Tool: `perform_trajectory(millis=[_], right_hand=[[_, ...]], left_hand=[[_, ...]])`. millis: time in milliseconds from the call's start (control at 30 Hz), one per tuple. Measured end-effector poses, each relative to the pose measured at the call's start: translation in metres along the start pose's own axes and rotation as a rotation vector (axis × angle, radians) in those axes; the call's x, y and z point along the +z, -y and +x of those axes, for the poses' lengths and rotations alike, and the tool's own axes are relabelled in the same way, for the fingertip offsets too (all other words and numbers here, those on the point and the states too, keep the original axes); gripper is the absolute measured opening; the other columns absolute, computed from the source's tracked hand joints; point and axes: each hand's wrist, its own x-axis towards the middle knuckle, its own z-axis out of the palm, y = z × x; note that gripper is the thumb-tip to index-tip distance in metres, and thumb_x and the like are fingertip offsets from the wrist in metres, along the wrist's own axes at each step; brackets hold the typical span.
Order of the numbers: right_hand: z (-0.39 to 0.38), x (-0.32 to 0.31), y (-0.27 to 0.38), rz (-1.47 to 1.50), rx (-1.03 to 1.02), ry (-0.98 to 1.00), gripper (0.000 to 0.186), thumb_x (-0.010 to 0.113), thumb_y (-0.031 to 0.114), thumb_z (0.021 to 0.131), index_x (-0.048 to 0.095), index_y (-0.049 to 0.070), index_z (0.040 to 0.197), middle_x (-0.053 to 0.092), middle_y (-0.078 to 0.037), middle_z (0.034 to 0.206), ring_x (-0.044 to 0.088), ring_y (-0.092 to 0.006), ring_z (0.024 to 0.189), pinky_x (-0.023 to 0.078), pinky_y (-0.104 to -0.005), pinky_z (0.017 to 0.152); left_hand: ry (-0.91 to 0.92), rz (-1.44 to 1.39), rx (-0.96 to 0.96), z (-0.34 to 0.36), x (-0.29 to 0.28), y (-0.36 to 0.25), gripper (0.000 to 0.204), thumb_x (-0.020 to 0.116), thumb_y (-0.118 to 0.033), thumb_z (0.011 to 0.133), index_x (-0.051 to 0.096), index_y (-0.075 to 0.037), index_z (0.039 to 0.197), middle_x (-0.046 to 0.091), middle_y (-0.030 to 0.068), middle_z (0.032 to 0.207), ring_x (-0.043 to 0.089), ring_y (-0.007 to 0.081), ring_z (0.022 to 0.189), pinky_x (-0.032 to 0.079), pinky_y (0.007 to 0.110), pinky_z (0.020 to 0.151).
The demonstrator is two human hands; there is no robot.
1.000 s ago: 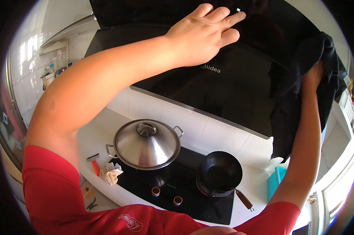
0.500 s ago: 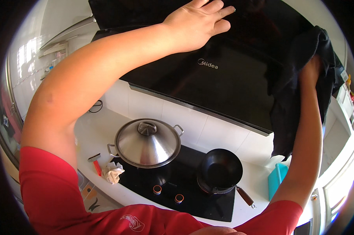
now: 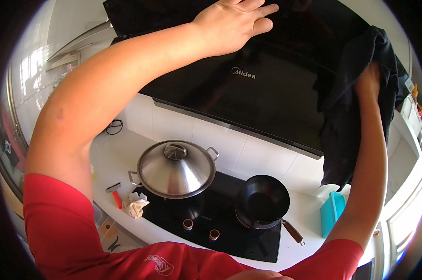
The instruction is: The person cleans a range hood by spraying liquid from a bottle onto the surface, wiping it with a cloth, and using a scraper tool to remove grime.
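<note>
My left hand (image 3: 233,27) rests against the upper part of the glossy black range hood (image 3: 276,100), its fingers apart and holding nothing; part of it runs off the top edge. At the hood's right end my right hand (image 3: 369,80) has a dark cloth (image 3: 340,128). The cloth covers the fingers and hangs down past the hood's lower edge in loose folds. Both arms are raised, the left one bent across the hood's left half.
Below the hood, a black cooktop (image 3: 262,247) carries a lidded steel wok (image 3: 187,172) and a black frying pan (image 3: 263,198). A red-handled scraper (image 3: 116,198) and crumpled paper (image 3: 135,205) lie left of it. To the right stands a turquoise container (image 3: 332,214).
The view has shifted slightly, so the hood sits a little higher and further left. My right hand and the cloth have shifted slightly. My left hand stays on the hood.
</note>
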Motion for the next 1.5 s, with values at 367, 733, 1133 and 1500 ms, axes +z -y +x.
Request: perform_trajectory(millis=[367,733,1133,1500], right_hand=[[0.001,-0.008,0.001,0.112,-0.016,-0.013,0.049,0.049,0.02,0.091,0.039,0.003,0.136,0.039,-0.022,0.14,0.035,-0.0366,0.131,0.03,-0.0425,0.109],[-0.002,-0.003,0.001,0.086,-0.014,-0.056,0.052,0.049,0.023,0.091,0.036,0.003,0.138,0.036,-0.022,0.142,0.035,-0.0373,0.131,0.03,-0.0439,0.109],[-0.001,0.005,-0.002,0.037,-0.065,-0.121,0.052,0.047,0.023,0.092,0.036,0.002,0.138,0.037,-0.024,0.141,0.034,-0.0374,0.132,0.03,-0.0442,0.109],[-0.001,0.009,-0.008,-0.049,-0.07,-0.061,0.051,0.047,0.022,0.092,0.037,0.002,0.138,0.039,-0.021,0.142,0.034,-0.037,0.132,0.028,-0.0445,0.11]], left_hand=[[0.066,-0.067,0.028,-0.003,-0.001,0.005,0.024,0.049,-0.016,0.082,0.056,-0.008,0.103,0.039,0.0084,0.145,0.041,0.0215,0.108,0.031,0.034,0.085],[-0.104,-0.141,0.013,-0.001,-0.009,0.01,0.023,0.048,-0.016,0.083,0.056,-0.009,0.103,0.043,0.0052,0.142,0.04,0.0224,0.111,0.03,0.034,0.088],[0.031,0.067,0.069,-0.006,-0.002,0.011,0.028,0.052,-0.018,0.079,0.058,-0.011,0.106,0.038,0.0033,0.146,0.04,0.019,0.109,0.03,0.035,0.087],[-0.267,-0.629,-0.257,0.009,-0.013,0.009,0.01,0.055,-0.013,0.085,0.051,-0.005,0.089,0.06,0.0115,0.093,0.056,0.0245,0.082,0.042,0.036,0.072]])
